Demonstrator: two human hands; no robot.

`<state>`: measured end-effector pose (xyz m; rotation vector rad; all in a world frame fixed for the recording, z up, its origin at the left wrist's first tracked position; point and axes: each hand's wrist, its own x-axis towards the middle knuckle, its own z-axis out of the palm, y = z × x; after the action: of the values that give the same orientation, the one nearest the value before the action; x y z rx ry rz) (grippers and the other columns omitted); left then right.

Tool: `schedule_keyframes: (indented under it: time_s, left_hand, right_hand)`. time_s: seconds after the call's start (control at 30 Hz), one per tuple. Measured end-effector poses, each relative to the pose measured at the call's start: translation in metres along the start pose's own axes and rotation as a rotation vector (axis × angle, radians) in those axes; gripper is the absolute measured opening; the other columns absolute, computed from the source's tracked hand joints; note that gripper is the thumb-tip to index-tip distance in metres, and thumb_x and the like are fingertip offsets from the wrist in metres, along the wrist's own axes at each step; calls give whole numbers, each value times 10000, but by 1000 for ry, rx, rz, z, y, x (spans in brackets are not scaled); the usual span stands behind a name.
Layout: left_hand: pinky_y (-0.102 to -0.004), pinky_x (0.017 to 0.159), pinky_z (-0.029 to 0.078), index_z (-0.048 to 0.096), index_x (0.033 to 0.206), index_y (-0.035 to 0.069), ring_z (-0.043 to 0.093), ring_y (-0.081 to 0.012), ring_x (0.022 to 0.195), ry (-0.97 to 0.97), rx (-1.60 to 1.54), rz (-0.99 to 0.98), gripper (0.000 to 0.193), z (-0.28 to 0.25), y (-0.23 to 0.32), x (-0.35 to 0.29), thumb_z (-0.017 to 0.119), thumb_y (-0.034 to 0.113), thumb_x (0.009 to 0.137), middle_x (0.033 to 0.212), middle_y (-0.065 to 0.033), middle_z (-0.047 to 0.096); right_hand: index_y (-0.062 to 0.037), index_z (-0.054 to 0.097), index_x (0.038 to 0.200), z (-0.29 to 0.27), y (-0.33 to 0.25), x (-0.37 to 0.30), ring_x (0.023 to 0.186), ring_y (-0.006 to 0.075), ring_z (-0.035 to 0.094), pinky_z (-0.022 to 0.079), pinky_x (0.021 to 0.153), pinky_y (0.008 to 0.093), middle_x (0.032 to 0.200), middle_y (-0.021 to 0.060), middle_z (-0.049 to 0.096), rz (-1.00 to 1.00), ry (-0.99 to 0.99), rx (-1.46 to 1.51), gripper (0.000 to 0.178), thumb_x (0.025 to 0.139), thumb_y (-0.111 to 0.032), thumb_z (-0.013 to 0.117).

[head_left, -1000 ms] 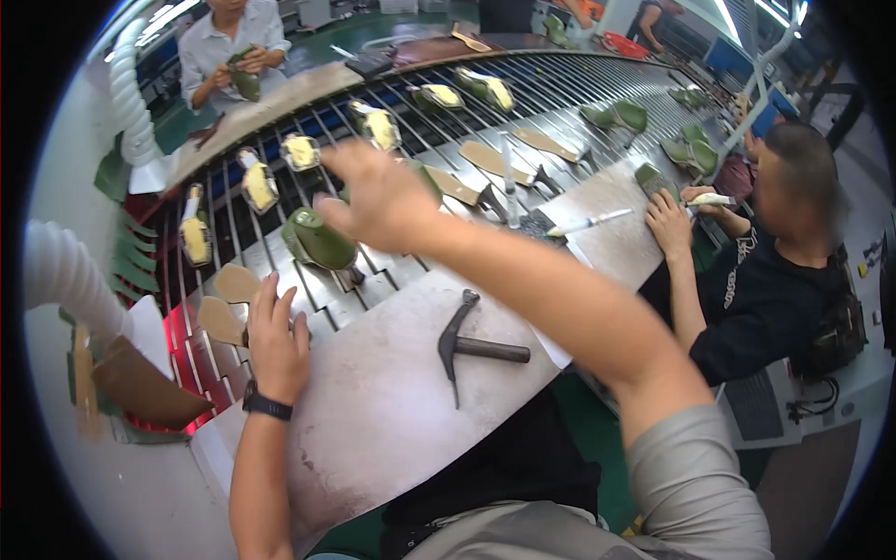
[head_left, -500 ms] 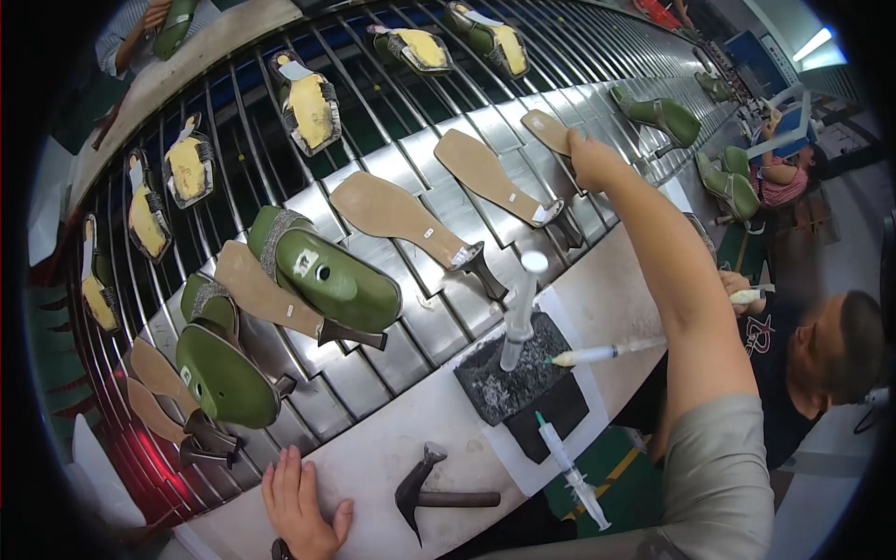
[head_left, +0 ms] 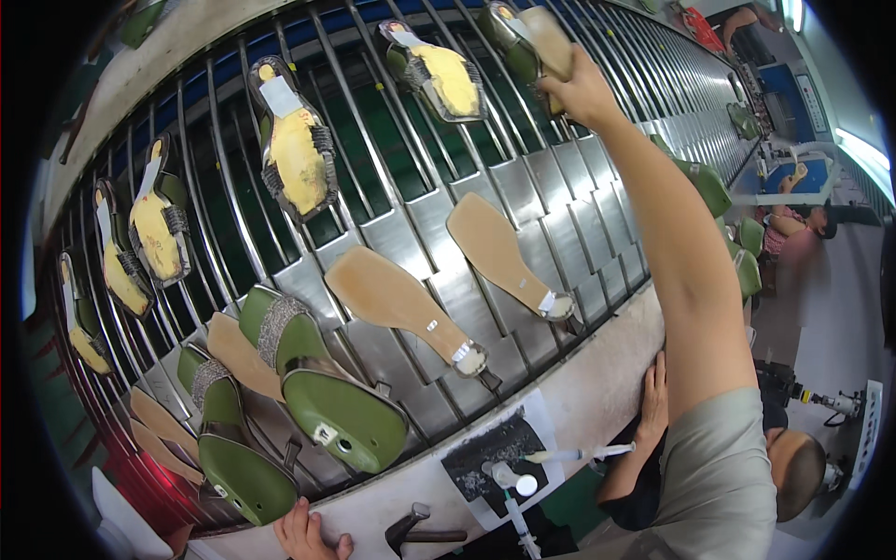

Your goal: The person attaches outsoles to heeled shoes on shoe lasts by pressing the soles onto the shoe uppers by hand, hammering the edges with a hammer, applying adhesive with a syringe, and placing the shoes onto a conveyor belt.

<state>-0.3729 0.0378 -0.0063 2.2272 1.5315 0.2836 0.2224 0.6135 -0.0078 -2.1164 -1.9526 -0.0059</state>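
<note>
My right arm reaches across to the far rollers, where my right hand [head_left: 586, 91] grips a tan shoe sole [head_left: 549, 42]. This sole is partly blurred and sits beside and partly over an upturned green shoe with a yellow underside [head_left: 509, 33]. My left hand [head_left: 313, 534] rests open at the table's near edge, cut off by the lower border. A green shoe last [head_left: 250, 471] lies just beyond its fingers. Two tan heeled soles [head_left: 397, 299] [head_left: 495, 243] lie bottom up on the metal slats. Another green last with a glittery strap [head_left: 345, 411] lies left of them.
A hammer [head_left: 420, 534] lies right of my left hand. Syringes [head_left: 579, 455] and a white-capped clear container [head_left: 509, 478] are on a black pad [head_left: 476, 457]. A co-worker's forearm [head_left: 644, 420] leans at the right edge. Several yellow-bottomed upturned shoes [head_left: 301, 163] line the far rollers.
My right hand has lifted the sole from the slats and carried it away from me to the far row. The view has shifted, so my left hand appears lower.
</note>
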Motion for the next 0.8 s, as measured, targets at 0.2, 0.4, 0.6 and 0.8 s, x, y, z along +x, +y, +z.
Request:
schedule_keyframes:
  time_s: [0.2, 0.4, 0.6, 0.8]
  left_hand:
    - [-615, 1096, 428, 527, 1414, 47, 591, -433, 1318, -24, -28, -39, 641, 4, -3, -3, 733, 372, 901, 1458, -254, 596]
    - [-612, 1095, 402, 558, 1316, 0, 572, -447, 1308, 12, 16, 56, 636, 0, -12, 1, 739, 394, 852, 1450, -274, 574]
    - [-634, 1106, 388, 539, 1359, -24, 558, -487, 1315, 97, 43, 114, 666, -2, -10, 0, 736, 330, 830, 1473, -297, 552]
    - [-587, 1179, 378, 544, 1396, -22, 535, -450, 1382, 242, 32, 175, 666, 3, -5, -19, 785, 176, 808, 1508, -286, 537]
  right_hand:
    - [-49, 378, 1496, 30, -43, 1, 1238, 490, 622, 502, 1045, 577, 1348, 326, 561, 259, 43, -190, 921, 843, -500, 846]
    - [-99, 412, 1535, -5, -83, -53, 1317, 429, 535, 377, 1118, 571, 1369, 266, 556, 75, 229, -289, 935, 797, -420, 887]
    - [-108, 411, 1584, -92, -123, -129, 1347, 423, 523, 395, 1121, 560, 1404, 262, 553, -5, 468, -115, 992, 772, -431, 881]
    - [-3, 425, 1515, -239, -239, -323, 1225, 422, 625, 521, 1067, 450, 1320, 288, 614, -163, 708, 267, 865, 798, -226, 854]
